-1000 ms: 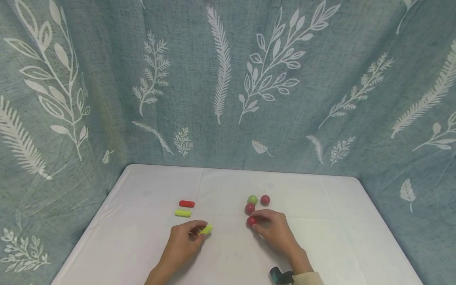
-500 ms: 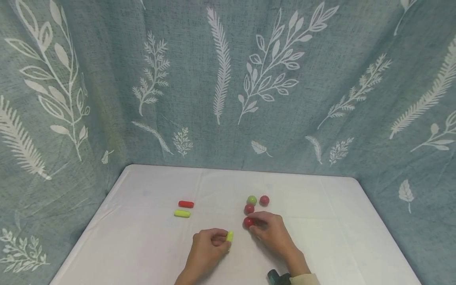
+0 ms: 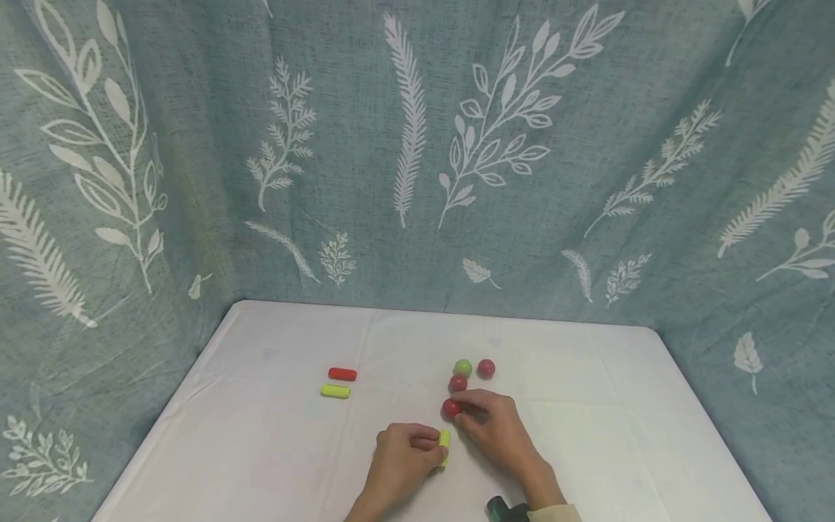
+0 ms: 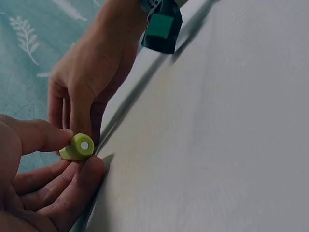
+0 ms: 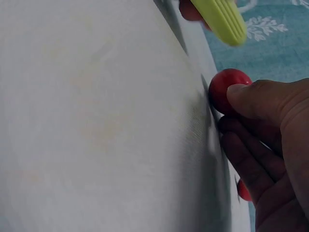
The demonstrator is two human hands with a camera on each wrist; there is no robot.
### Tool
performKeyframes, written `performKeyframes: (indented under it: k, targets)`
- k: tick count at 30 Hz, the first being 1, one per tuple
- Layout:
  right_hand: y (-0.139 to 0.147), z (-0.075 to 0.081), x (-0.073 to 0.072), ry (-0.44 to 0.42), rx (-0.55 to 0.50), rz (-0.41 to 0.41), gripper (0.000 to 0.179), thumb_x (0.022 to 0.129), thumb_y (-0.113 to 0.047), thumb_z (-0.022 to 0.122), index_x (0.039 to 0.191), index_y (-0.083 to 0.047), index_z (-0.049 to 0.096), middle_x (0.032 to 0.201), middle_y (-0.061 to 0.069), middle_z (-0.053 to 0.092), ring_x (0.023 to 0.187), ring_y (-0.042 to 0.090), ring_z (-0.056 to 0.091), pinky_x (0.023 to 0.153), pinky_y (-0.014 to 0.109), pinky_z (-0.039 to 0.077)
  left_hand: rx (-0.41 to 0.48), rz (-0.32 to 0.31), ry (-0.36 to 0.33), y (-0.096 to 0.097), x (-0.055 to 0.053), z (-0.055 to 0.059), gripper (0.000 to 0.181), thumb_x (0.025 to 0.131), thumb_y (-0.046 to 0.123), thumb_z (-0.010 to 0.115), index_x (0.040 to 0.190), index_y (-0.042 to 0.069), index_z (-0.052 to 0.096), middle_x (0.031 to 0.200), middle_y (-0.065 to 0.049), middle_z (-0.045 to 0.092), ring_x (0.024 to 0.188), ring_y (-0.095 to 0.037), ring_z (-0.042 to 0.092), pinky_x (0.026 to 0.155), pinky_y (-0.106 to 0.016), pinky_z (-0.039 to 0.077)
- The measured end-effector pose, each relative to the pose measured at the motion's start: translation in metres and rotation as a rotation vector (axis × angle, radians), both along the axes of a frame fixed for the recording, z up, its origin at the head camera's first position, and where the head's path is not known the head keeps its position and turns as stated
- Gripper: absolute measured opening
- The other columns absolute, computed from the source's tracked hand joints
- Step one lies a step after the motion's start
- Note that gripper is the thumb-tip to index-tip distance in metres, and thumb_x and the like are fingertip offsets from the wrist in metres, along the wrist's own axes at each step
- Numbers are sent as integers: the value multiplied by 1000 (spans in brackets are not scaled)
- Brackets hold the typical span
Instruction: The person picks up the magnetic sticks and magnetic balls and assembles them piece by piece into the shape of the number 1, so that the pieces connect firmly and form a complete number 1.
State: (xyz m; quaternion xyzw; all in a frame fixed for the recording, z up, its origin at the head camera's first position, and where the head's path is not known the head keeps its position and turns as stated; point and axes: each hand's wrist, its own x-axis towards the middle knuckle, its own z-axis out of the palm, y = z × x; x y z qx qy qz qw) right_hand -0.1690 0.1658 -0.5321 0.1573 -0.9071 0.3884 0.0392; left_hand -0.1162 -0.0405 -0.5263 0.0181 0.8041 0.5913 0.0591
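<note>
Near the table's front middle, my left hand [image 3: 402, 460] pinches a yellow-green magnetic building rod [image 3: 444, 439] between thumb and fingers. The rod [image 4: 81, 147] shows a pale round dot in its end, in the left wrist view; ridges run along the rod [image 5: 223, 21] in the right wrist view. To the right, my right hand [image 3: 493, 426] holds a glossy red ball [image 3: 451, 409] between thumb and fingertips. In the right wrist view the red ball [image 5: 229, 89] is low at the table surface. Rod and ball are close but apart.
On the white table [image 3: 274, 449], a red rod [image 3: 342, 374] and another yellow-green rod [image 3: 335, 391] lie to the left. Beyond my right hand sit a green ball [image 3: 463, 368] and two red balls, one [image 3: 459, 383] in front and one [image 3: 485, 368] to the right.
My left hand has moved right with the yellow-green rod, which has turned from slanted to nearly upright in the head view. The right hand and its red ball have shifted slightly left.
</note>
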Motion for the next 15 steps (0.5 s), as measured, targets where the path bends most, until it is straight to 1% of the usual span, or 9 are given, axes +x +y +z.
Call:
performKeyframes:
  k: [5, 9, 12, 15]
  targets:
    - [-2, -1, 0, 4, 4, -10, 37, 92, -9, 87, 127, -18, 79, 124, -5, 81, 121, 18, 76, 107, 43, 60, 36, -2, -13, 5, -4, -1, 23, 84, 8, 87, 104, -2, 81, 86, -6, 83, 72, -15, 79, 64, -26, 63]
    - [-3, -1, 1, 2, 4, -19, 37, 92, -10, 87, 126, -20, 79, 123, -7, 81, 119, 14, 76, 106, 40, 60, 55, 5, -31, 6, -5, -1, 23, 85, 7, 87, 105, -3, 81, 86, -7, 82, 70, -16, 79, 63, -26, 64]
    - [-3, -2, 0, 11, -3, -19, 36, 91, -8, 87, 124, -21, 80, 123, -8, 81, 118, 13, 76, 106, 40, 60, 37, 12, -30, 6, -6, 0, 22, 84, 8, 87, 103, -3, 81, 84, -6, 82, 68, -15, 79, 62, -25, 63]
    - [-3, -3, -1, 12, -9, -16, 36, 91, -8, 87, 124, -22, 81, 123, -9, 81, 120, 13, 76, 107, 41, 60, -12, 33, -21, 7, -9, 3, 19, 84, 8, 87, 100, -1, 82, 81, -4, 82, 66, -12, 77, 62, -25, 61]
